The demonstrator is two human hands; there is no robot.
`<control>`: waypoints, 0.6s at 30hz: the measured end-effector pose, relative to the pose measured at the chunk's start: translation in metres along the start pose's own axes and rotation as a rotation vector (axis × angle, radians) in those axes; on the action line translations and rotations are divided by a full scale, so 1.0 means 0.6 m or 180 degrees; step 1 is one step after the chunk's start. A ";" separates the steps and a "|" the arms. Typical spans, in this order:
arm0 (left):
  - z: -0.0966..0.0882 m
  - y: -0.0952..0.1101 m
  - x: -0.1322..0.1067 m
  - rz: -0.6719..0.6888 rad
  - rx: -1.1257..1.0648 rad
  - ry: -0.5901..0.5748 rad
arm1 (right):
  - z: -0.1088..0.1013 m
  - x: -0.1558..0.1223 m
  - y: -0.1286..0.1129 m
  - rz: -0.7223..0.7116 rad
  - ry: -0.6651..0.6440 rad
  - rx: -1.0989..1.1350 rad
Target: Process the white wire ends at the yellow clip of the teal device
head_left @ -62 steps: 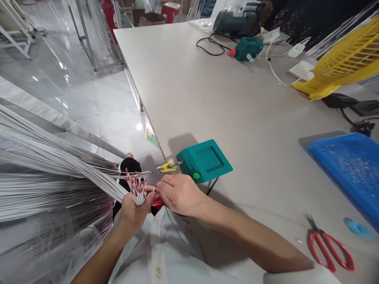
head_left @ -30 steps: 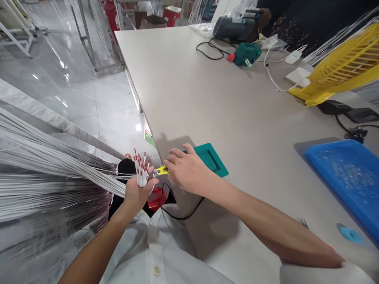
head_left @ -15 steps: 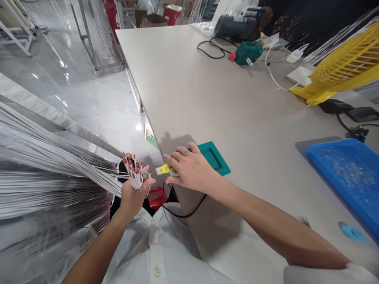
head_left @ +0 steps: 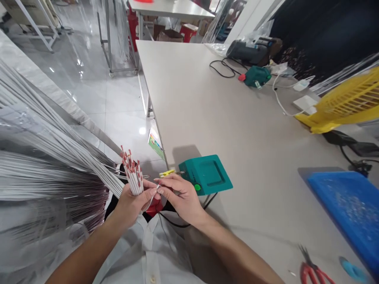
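My left hand (head_left: 132, 203) is closed round a bundle of white wires with red tips (head_left: 132, 175), held upright just off the table's near left corner. My right hand (head_left: 179, 195) pinches the end of one white wire right beside the left hand's fingers. Just behind the right hand stands a small green box (head_left: 207, 173) with a green button and a yellow clip (head_left: 166, 172) sticking out of its left side. A black cable runs from the box under my right wrist.
A large sheaf of white wires (head_left: 44, 157) fans out at the left. On the grey table (head_left: 213, 106) are a blue tray (head_left: 349, 209), red scissors (head_left: 314, 270), a yellow basket (head_left: 346, 102), another green box (head_left: 256, 75) and cables at the back.
My right hand has come back from the yellow clip on the green box to the wire bundle and now pinches one wire. The view has tilted up slightly.
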State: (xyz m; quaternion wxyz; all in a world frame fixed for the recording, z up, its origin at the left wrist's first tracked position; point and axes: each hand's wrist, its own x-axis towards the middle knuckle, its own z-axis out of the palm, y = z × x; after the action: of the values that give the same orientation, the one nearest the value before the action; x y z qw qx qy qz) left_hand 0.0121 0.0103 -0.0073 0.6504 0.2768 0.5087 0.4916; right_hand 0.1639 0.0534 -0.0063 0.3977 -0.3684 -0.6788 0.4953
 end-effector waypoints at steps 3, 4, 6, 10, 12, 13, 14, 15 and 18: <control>0.000 -0.003 -0.002 -0.0049 -0.0023 -0.0140 | 0.010 0.000 0.011 0.0095 0.0217 0.0573; 0.000 -0.004 -0.002 -0.0054 -0.0028 -0.0156 | 0.013 -0.001 0.014 0.0178 0.0286 0.0770; -0.001 -0.006 -0.002 -0.0073 0.0036 -0.0172 | 0.021 -0.005 0.019 0.0503 0.0369 0.1250; -0.001 -0.010 -0.001 -0.0033 0.0302 -0.0116 | 0.035 -0.012 0.021 0.1443 0.0314 0.2301; -0.002 -0.011 0.000 -0.0040 0.0372 -0.0107 | 0.034 -0.012 0.020 0.1655 0.0224 0.2399; -0.002 -0.011 0.000 -0.0069 0.0410 -0.0119 | 0.032 -0.011 0.019 0.1629 0.0169 0.2253; -0.003 -0.011 0.001 -0.0097 0.0458 -0.0110 | 0.028 -0.011 0.018 0.1509 0.0138 0.1978; -0.004 -0.011 0.001 -0.0119 0.0511 -0.0067 | 0.023 -0.011 0.016 0.1301 0.0160 0.1608; -0.007 -0.009 0.002 -0.0113 0.0635 0.0230 | 0.005 -0.010 0.009 0.0395 0.0573 0.0402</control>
State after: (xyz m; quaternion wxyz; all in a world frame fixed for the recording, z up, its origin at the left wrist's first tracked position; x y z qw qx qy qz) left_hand 0.0102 0.0087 -0.0138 0.6094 0.3132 0.5830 0.4366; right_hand 0.1641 0.0481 -0.0129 0.4480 -0.4269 -0.5837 0.5257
